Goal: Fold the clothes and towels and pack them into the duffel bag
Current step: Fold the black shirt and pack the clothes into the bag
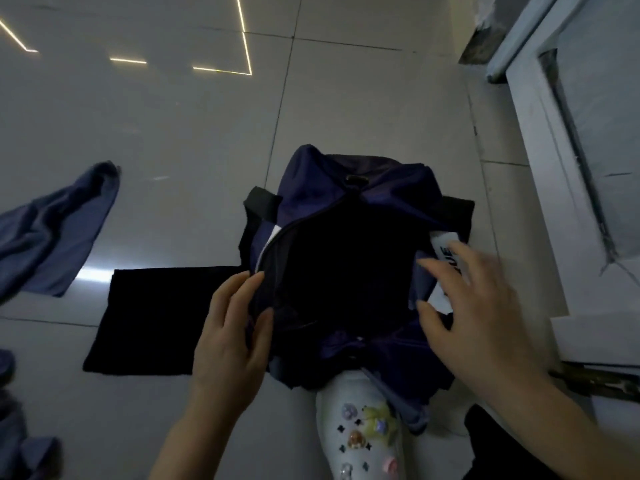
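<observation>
A navy duffel bag [322,174] stands on the tiled floor with its zip mouth wide open and a dark inside. My left hand [228,337] rests on the bag's left rim, fingers fairly straight against the edge. My right hand [474,303] is spread over the right rim, its fingers touching the blue fabric and a white label with dark letters [445,258]. A folded black towel [159,320] lies flat on the floor to the bag's left. A crumpled blue garment [52,237] lies further left.
More blue cloth [24,441] sits at the lower left corner. A white clog with charms [363,434] is just in front of the bag. A white door frame [554,168] runs along the right side. Glossy tiles reflect ceiling lights.
</observation>
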`<control>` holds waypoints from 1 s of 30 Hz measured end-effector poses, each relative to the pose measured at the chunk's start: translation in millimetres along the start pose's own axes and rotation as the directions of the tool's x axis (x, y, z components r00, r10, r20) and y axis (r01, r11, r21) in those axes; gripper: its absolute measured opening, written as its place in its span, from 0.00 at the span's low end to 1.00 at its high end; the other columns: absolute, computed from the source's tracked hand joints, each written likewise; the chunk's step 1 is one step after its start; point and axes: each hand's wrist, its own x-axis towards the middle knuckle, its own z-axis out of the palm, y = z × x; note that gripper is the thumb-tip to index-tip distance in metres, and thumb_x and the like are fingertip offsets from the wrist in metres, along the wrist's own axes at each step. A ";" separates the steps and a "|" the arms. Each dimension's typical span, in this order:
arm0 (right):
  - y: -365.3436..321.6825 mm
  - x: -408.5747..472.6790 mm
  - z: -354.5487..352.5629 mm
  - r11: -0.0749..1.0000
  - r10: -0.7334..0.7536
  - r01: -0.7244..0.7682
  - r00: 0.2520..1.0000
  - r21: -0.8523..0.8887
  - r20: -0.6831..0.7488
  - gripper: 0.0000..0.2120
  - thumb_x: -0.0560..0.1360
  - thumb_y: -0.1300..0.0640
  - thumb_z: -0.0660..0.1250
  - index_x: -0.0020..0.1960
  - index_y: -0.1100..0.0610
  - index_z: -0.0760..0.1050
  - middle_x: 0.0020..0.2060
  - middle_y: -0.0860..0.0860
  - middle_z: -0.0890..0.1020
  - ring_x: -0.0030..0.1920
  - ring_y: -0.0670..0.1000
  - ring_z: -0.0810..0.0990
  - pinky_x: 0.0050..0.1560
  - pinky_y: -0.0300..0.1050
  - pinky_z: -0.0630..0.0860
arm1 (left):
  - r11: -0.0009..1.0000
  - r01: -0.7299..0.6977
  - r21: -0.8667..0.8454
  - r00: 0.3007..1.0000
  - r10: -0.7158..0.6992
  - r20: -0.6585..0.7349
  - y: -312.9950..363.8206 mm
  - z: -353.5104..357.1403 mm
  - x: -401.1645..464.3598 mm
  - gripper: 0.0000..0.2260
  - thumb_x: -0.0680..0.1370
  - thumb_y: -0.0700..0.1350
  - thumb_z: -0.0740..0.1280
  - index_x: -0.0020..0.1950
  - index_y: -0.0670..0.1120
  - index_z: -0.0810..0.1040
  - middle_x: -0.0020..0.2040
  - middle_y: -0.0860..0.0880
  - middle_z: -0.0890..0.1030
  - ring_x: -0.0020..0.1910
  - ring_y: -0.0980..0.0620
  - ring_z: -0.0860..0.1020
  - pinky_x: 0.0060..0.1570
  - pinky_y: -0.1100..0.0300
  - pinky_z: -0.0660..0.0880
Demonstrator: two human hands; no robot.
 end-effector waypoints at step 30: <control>-260.5 27.4 208.1 0.931 -0.354 0.328 0.712 0.159 0.606 0.17 0.80 0.55 0.59 0.69 0.51 0.69 0.72 0.52 0.59 0.69 0.59 0.61 0.64 0.54 0.68 | 0.592 0.805 -0.032 0.544 -0.759 -0.356 -214.8 -106.1 -66.6 0.25 0.76 0.50 0.69 0.71 0.44 0.69 0.68 0.38 0.68 0.67 0.38 0.67 0.66 0.44 0.64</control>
